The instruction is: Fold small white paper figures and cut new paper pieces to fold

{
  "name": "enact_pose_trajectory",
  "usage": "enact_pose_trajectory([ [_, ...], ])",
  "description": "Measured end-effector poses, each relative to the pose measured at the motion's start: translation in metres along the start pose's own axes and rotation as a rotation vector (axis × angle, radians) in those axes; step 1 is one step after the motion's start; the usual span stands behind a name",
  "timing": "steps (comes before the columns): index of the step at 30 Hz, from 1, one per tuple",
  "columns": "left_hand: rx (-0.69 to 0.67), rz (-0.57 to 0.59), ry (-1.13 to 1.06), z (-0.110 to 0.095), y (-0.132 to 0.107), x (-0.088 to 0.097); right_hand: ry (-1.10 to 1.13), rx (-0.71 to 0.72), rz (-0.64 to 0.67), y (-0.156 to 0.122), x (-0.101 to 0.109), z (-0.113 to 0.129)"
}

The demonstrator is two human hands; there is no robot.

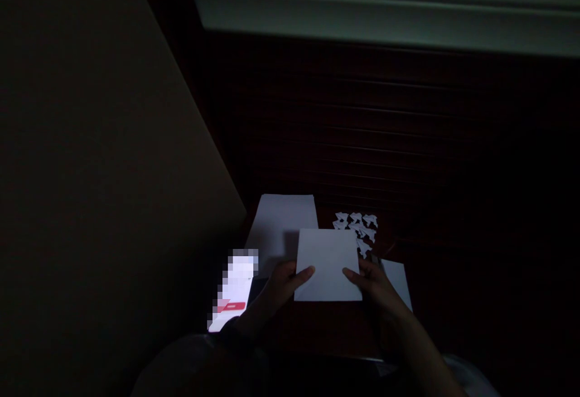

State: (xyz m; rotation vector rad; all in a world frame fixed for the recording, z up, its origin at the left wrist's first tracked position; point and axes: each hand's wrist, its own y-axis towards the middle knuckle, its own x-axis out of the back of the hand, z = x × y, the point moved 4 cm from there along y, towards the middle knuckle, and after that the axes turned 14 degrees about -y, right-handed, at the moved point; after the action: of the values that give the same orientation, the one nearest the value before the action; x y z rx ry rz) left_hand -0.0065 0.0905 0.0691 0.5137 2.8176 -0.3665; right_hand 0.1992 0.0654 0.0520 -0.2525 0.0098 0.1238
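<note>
Between my two hands is a white, nearly square sheet of paper (pixel 328 258), raised above the dark table. My left hand (pixel 287 279) is closed on its left edge, thumb on top and fingers underneath. On the opposite edge my right hand (pixel 369 279) grips in the same way. Behind the sheet, to the left, lies a stack of white paper (pixel 287 213). Several small folded paper pieces (pixel 356 223) sit in a group beyond the sheet's right corner, some hidden behind it. Another white sheet (pixel 399 276) lies by my right forearm.
A lit screen (pixel 235 294), partly blurred out, stands left of my left forearm. The dark wooden table (pixel 326 330) has its front edge close to my body. A plain wall (pixel 113 143) rises on the left, and dark slatted panelling (pixel 362 131) stands behind the table.
</note>
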Motion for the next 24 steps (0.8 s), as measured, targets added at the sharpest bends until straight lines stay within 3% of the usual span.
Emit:
enact_pose_trajectory([
  [5,-0.068,-0.178,0.067,-0.011,0.003,0.012,-0.122,-0.039,0.135,-0.003,0.007,0.000],
  [9,-0.062,-0.259,0.101,-0.012,0.003,0.020,-0.169,-0.034,0.091,-0.005,0.014,0.003],
  [17,-0.003,-0.164,0.042,-0.013,0.003,0.010,-0.107,-0.061,0.117,-0.005,0.010,0.005],
  [21,0.003,0.009,0.036,-0.005,0.002,0.001,-0.015,-0.046,0.010,-0.004,0.009,0.006],
  [24,0.056,0.099,0.070,0.006,0.001,0.000,0.014,-0.066,0.014,-0.006,0.007,0.008],
])
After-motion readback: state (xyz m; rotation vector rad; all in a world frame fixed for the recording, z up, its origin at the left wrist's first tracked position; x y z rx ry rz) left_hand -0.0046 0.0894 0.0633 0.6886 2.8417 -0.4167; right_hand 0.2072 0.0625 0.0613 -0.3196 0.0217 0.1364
